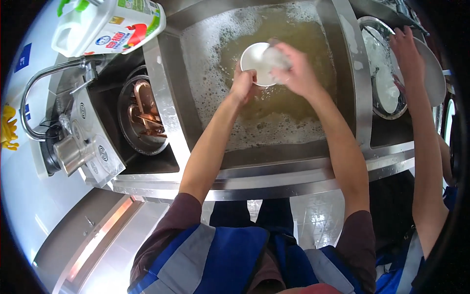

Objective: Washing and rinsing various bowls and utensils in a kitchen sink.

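Over the middle sink, my left hand (242, 84) grips a white bowl (250, 58) by its near-left rim, tilted so its inside shows. My right hand (297, 71) is closed on a greyish-white scrubbing pad or cloth (276, 58), smeared by motion, which it presses at the bowl's right side. I cannot make out the pad's exact kind. Beneath both hands lies cloudy, yellowish water (293, 29) with suds (208, 34) along its edges.
The left basin holds a round metal bowl (124, 132) with copper-coloured pieces. A detergent jug (110, 32) and curved faucet (36, 83) stand beyond. At right, a co-worker's hand (407, 51) reaches over a metal basin (391, 116) of white dishes and a large plate (433, 73).
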The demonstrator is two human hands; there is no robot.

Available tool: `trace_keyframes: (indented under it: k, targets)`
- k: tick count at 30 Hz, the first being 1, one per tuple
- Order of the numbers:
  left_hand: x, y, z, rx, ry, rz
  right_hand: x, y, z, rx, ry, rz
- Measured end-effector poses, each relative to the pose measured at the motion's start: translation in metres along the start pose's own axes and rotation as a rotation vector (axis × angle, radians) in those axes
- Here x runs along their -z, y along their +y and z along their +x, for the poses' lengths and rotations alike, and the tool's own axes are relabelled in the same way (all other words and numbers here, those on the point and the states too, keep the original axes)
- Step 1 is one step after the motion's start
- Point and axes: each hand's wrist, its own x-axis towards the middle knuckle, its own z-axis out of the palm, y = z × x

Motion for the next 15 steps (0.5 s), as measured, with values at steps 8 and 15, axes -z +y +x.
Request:
trace_keyframes:
  k: [8,15]
  targets:
    - [-0.015,-0.008,-0.002,-0.278,-0.220,0.232,-0.021,0.005,0.007,-0.185,-0.072,-0.703]
    - [-0.014,-0.014,-0.001,0.212,-0.303,-0.149,-0.004,0.039,0.001,-0.109,-0.328,-0.200]
